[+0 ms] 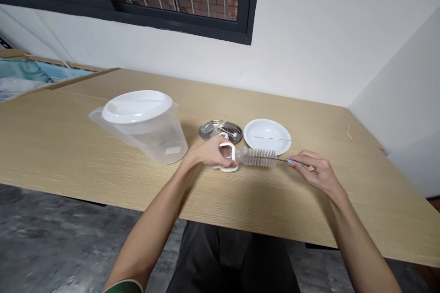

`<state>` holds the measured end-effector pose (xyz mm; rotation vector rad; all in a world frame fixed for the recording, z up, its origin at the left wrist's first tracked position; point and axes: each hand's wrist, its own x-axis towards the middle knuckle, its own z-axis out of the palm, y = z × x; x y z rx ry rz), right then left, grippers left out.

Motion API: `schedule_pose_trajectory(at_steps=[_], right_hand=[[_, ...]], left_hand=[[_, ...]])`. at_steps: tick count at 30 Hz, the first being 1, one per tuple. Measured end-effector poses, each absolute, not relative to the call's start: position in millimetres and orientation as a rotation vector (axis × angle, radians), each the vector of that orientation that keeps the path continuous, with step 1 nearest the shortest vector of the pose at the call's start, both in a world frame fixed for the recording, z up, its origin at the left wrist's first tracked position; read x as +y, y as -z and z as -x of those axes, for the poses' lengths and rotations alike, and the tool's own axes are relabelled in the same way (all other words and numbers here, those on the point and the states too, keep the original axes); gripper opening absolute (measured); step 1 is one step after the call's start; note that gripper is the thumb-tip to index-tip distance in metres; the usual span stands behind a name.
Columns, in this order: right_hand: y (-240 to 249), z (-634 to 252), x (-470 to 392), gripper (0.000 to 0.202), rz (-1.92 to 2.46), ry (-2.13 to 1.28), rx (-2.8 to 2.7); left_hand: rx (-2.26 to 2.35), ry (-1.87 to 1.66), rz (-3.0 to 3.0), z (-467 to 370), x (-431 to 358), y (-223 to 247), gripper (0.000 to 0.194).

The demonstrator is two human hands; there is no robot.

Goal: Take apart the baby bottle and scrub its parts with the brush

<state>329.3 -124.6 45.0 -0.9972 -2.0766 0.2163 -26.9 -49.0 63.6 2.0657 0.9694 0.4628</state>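
Label: pale sticker [172, 150] low on the translucent pitcher [158, 139]; any print too small to read. Clear bottle [234, 152] with white looped handles: roughly horizontal over the bench [223, 197], before the steel tray [234, 127], gripped by the left hand [213, 151]. Right hand [316, 169] pinches the blue handle of the brush [264, 158]; bristles pale, stem twisted wire, head at the bottle's mouth.

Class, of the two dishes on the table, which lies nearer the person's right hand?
The white dish; the shiny metal one, holding small parts, sits nearer the left hand.
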Motion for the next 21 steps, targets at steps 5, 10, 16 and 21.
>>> schedule_pose_trajectory(at_steps=[5, 10, 16, 21], right_hand=[[-48.1, -329.8, -125.2, 0.034, 1.210, -0.416, -2.048], [-51.7, -328.9, -124.2, 0.055, 1.497, -0.699, -2.069], [-48.8, -324.1, -120.3, 0.071, 1.698, -0.841, -1.996], [-45.8, -321.2, -119.6, 0.066, 1.704, -0.721, -2.055]], left_hand=[[0.942, -0.526, -2.112, 21.7, -53.3, -59.4, 0.028], [0.930, -0.528, -2.340, 9.9, -57.5, -57.7, 0.026], [1.005, -0.497, -2.625, 2.9, -59.6, -55.7, 0.034], [1.058, -0.484, -2.676, 5.5, -58.0, -55.2, 0.037]])
